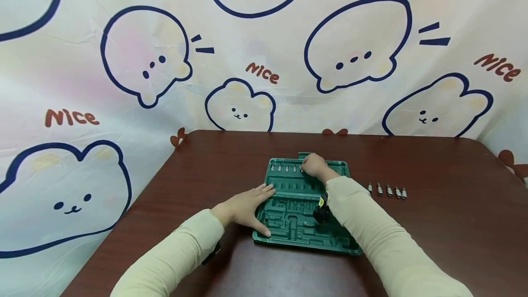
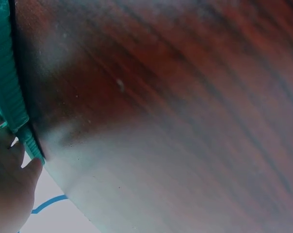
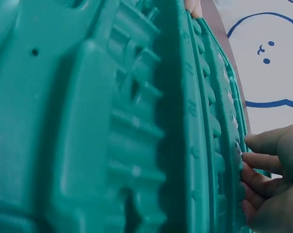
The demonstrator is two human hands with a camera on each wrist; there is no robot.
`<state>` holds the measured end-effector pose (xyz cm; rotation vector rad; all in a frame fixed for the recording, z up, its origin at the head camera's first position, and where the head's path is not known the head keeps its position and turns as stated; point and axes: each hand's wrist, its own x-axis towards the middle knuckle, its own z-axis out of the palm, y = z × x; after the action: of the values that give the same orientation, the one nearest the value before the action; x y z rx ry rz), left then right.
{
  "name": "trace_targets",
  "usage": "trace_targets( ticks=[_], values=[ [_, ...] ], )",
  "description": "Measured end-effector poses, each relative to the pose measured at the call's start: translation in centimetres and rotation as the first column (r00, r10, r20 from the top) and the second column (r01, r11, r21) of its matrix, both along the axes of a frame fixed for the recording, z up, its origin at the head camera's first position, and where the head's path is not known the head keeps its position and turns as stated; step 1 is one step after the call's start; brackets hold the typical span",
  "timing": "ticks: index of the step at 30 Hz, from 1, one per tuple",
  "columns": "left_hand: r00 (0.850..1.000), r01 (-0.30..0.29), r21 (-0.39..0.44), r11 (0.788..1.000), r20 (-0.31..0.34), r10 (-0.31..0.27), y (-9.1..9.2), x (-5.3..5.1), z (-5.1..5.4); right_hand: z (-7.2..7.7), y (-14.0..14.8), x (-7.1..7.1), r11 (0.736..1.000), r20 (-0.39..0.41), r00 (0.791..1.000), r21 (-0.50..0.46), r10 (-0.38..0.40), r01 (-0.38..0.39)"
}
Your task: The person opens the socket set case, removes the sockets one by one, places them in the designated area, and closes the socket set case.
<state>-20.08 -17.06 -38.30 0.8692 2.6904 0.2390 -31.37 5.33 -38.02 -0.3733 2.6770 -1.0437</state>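
i'm resting my spread left hand (image 1: 249,205) on the green case (image 1: 305,244), pinching a bit (image 3: 238,147) near its far edge with my right hand (image 1: 315,167), seemingly seating it, needing straight pressure next.

Green molded plastic tool case (image 1: 305,242), opened flat on table (image 1: 453,173), hinge crosswise. Silver socket bits (image 1: 279,168) seated in a row along far half; five loose socket bits (image 1: 389,190) visible, lined up right of case.
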Motion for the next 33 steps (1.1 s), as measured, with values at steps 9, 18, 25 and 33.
trace_targets(
  ticks=[9,18,25,33],
  values=[
    [1.000,-0.012,-0.021,1.000,-0.010,0.012,0.2,0.2,-0.1,-0.5,0.0,0.1,0.980,0.051,0.991,-0.147,-0.125,0.131],
    [1.000,-0.020,-0.012,1.000,-0.007,0.020,0.3,0.1,0.2,-0.5,0.1,-0.2,0.950,0.149,0.971,-0.226,-0.185,0.215],
    [1.000,-0.026,-0.018,0.999,-0.012,0.026,0.3,-0.1,0.6,-0.8,0.4,-0.7,0.931,0.171,0.967,-0.281,-0.190,0.233],
    [0.999,-0.033,-0.003,0.999,0.014,0.033,0.2,0.2,0.4,-0.9,1.4,-0.5,0.871,0.218,0.958,-0.414,-0.188,0.266]
  ],
)
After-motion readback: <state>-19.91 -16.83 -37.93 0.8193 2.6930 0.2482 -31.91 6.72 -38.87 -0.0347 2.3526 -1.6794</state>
